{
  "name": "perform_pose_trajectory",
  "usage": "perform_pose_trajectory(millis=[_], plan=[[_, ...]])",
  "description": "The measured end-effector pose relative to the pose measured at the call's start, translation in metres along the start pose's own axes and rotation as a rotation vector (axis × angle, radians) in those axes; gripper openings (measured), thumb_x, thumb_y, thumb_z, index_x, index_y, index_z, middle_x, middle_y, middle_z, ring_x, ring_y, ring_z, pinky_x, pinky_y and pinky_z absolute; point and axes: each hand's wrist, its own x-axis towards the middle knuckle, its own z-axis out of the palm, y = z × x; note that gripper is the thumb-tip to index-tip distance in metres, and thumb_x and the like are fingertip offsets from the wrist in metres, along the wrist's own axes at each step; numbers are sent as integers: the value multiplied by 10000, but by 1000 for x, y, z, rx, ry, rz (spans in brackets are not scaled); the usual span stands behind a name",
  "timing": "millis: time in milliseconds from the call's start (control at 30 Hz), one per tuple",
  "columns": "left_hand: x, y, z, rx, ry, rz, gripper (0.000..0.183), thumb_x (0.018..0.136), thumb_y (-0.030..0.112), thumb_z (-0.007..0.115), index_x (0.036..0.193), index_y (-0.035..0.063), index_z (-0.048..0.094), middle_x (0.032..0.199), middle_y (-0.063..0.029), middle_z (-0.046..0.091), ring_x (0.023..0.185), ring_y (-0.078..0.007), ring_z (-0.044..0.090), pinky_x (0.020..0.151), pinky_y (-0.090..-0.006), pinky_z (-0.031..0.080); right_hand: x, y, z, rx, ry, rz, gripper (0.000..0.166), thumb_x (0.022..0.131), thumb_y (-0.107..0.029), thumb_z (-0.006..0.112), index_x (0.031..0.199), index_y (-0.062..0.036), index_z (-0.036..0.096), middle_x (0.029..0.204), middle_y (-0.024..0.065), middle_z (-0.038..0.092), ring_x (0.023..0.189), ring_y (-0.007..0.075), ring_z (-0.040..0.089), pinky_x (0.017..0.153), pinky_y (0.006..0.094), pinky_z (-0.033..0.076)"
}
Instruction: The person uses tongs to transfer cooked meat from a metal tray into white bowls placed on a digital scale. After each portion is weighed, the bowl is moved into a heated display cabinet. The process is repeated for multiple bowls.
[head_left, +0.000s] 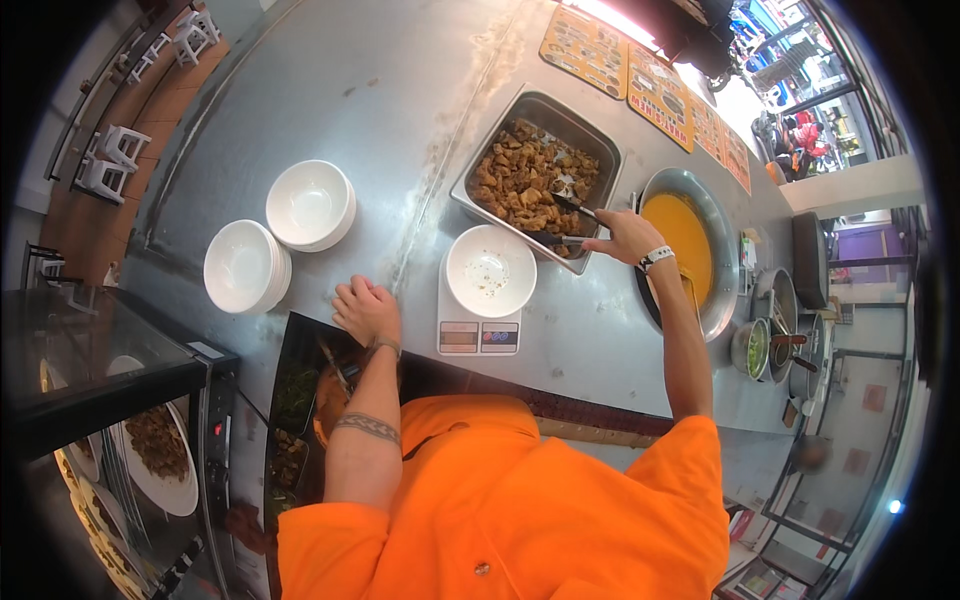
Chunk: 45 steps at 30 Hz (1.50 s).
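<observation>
In my right hand (627, 238) I hold a pair of tongs (581, 241) with dark tips. Their tips are spread over a deep steel pan (614, 154) of browned meat chunks (526, 169); I cannot tell whether they grip a piece. Just in front of the pan, a white bowl (490, 259) with a few crumbs inside sits on a white digital kitchen scale (459, 346). My left hand (367, 310) rests on the steel counter to the left of the scale, its fingers curled and no object visible in it. Two stacks of white bowls (247, 266) (310, 204) stand beyond it.
Right of the pan is a large metal basin (721, 247) of orange sauce with a ladle handle. Farther right stand pots and a bowl of chopped greens (757, 347). A glass display case (112, 375) with plated food is at my left. Printed menu boards (658, 94) line the far edge.
</observation>
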Motion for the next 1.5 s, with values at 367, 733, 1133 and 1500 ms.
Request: perform_pose_trajectory(millis=[367, 733, 1133, 1500], plan=[[-1, -2, 2, 4, 2, -4, 69, 821, 186, 559, 885, 160, 552, 943, -65, 505, 912, -296, 514, 763, -436, 387, 13, -31, 13, -52, 84, 26, 585, 845, -554, 670, 1098, -28, 629, 881, 215, 696, 880, 380, 682, 787, 465, 538], [-1, -3, 3, -1, -21, -6, 67, 812, 191, 558, 870, 161, 545, 950, -79, 506, 911, -309, 510, 766, -440, 383, 20, -14, 18, 110, 147, -84, 549, 862, -486, 685, 1250, -98, 655, 963, 196, 715, 944, 362, 676, 824, 454, 527], [0, -2, 1, -19, -5, -8, 68, 803, 187, 564, 863, 166, 537, 927, -72, 502, 883, -307, 509, 761, -441, 377, 14, 4, 33, 370, 302, -99, 497, 890, -340, 713, 1228, 17, 645, 939, 208, 719, 799, 294, 694, 752, 365, 531], [-1, -3, 0, -46, -13, -3, 79, 801, 186, 579, 860, 163, 533, 927, -74, 498, 890, -312, 503, 761, -439, 368, -40, -28, 19, 560, 371, -177, 476, 839, -301, 764, 1231, -47, 670, 841, 157, 708, 664, 234, 659, 667, 326, 519]])
